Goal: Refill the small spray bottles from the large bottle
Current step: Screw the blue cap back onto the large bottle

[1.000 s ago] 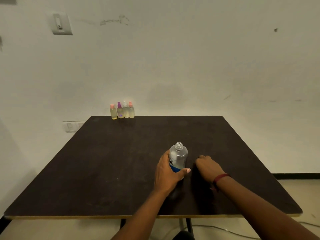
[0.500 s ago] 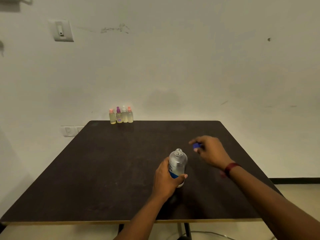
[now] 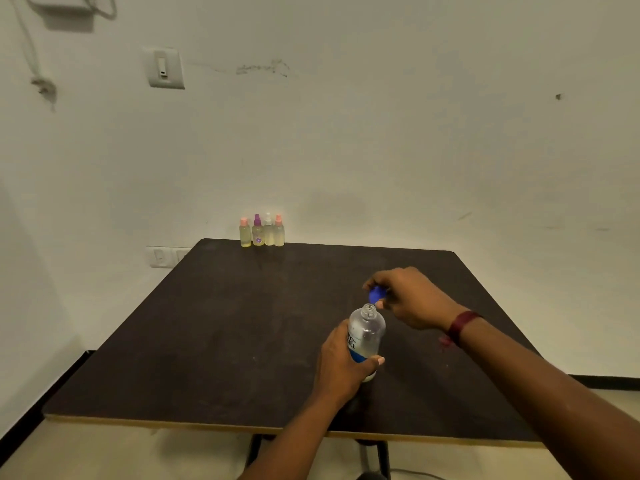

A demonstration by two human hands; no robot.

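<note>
The fingers (image 3: 384,277) of the right hand (image 3: 412,299) are curled and pinch a blue cap (image 3: 375,294) between fingertips and thumb. The cap is in the air, just above and a little behind the open mouth of the large bottle (image 3: 366,332), not touching it. A dark red band (image 3: 462,325) sits on the right wrist.

The left hand (image 3: 341,365) grips the large bottle from its left side. The thumb lies across the front, over the blue part of the label, and the other fingers go round the back, where they are hidden. The bottle is clear, has no cap on its neck, and its base is on the dark worktop (image 3: 225,341), right of the middle and nearer to the front edge. How much liquid is inside I cannot tell.

The small spray bottles (image 3: 258,235) stand upright in a tight row of four at the far edge of the worktop, left of the middle, close to the wall (image 3: 381,133). From left to right their tops are pink, purple, white and pink. They hold a pale yellowish liquid. They are well apart from both hands.

On the wall there is a switch plate (image 3: 165,68) high on the left, a cable (image 3: 31,57) hanging further left, and a socket plate (image 3: 161,257) low, beside the far left corner of the worktop.
</note>
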